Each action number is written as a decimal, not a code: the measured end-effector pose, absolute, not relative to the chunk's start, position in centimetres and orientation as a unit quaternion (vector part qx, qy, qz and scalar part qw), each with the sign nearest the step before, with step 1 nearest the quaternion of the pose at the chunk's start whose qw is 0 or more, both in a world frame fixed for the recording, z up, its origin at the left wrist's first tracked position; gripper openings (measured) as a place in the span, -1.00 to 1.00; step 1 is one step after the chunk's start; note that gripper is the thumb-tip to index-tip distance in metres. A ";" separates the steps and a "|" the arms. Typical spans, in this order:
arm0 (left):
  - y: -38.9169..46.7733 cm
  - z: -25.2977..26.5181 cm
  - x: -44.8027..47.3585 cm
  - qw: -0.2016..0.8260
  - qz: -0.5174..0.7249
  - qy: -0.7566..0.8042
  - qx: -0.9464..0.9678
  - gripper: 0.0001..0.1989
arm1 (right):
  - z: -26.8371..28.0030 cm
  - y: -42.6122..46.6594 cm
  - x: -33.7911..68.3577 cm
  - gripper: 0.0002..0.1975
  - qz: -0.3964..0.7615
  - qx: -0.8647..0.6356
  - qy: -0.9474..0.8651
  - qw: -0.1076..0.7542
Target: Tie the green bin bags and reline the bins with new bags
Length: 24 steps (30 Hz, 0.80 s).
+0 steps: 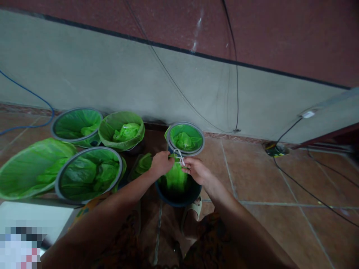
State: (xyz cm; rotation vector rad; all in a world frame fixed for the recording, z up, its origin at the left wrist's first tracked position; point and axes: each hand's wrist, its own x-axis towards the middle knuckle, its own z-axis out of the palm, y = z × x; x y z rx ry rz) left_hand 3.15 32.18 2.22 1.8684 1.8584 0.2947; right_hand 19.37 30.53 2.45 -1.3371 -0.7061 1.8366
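A green plastic bag (176, 177) hangs down into a dark bin (179, 203) standing on the floor by my feet. My left hand (162, 163) is closed at the bag's upper left edge. On the other side, my right hand (197, 170) pinches a white drawstring (181, 158) that loops up from the top of the bag. Just beyond my hands, near the wall, is a bin with a grey rim (202, 140), lined in green with a crumpled green bag (183, 141) inside.
Several green-lined bins, including one with a grey rim (57, 186), stand at the left. A white surface (36, 215) is at the lower left. Black cables (238, 93) run down the wall (266, 101), and another cable (303, 194) crosses the tiled floor (260, 231) at right.
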 end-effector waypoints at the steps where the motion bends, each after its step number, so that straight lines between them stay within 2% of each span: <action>1: 32.3 2.1 3.0 0.238 0.096 0.691 0.675 -0.78 | 2.9 30.6 19.6 -0.83 0.730 -0.503 -0.272 0.376; 5: 32.9 1.0 2.7 0.283 0.140 0.730 0.607 -0.84 | 5.2 31.0 20.9 -0.81 0.739 -0.445 -0.289 0.414; 8: 33.4 -0.1 2.8 0.415 0.293 0.731 0.455 -0.85 | 6.9 31.3 22.2 -0.63 0.712 -0.418 -0.376 0.421; 10: 33.7 -0.5 2.9 0.534 0.402 0.680 0.300 -0.84 | 7.6 31.2 23.4 -0.46 0.703 -0.406 -0.449 0.373; 13: 34.0 -0.4 2.9 0.628 0.461 0.601 0.177 -0.85 | 7.5 31.1 25.4 -0.37 0.679 -0.464 -0.535 0.193; 15: 33.9 -0.2 2.9 0.640 0.459 0.591 0.174 -0.89 | 6.6 31.3 26.3 -0.38 0.582 -0.574 -0.570 0.083; 16: 33.7 -0.1 2.9 0.651 0.456 0.582 0.174 -0.92 | 6.0 31.5 26.6 -0.42 0.510 -0.627 -0.586 0.060; 18: 33.3 0.0 3.3 0.678 0.450 0.551 0.182 -0.96 | 4.6 31.9 26.3 -0.54 0.384 -0.677 -0.623 0.071; 19: 33.1 0.1 3.5 0.692 0.447 0.533 0.191 -0.91 | 3.9 32.1 25.8 -0.62 0.347 -0.675 -0.644 0.094; 21: 32.6 0.2 4.1 0.713 0.440 0.503 0.214 -0.80 | 2.4 32.1 24.3 -0.72 0.334 -0.645 -0.674 0.136; 24: 32.1 0.6 4.8 0.725 0.428 0.486 0.236 -0.73 | 0.5 31.6 21.4 -0.65 0.356 -0.623 -0.684 0.133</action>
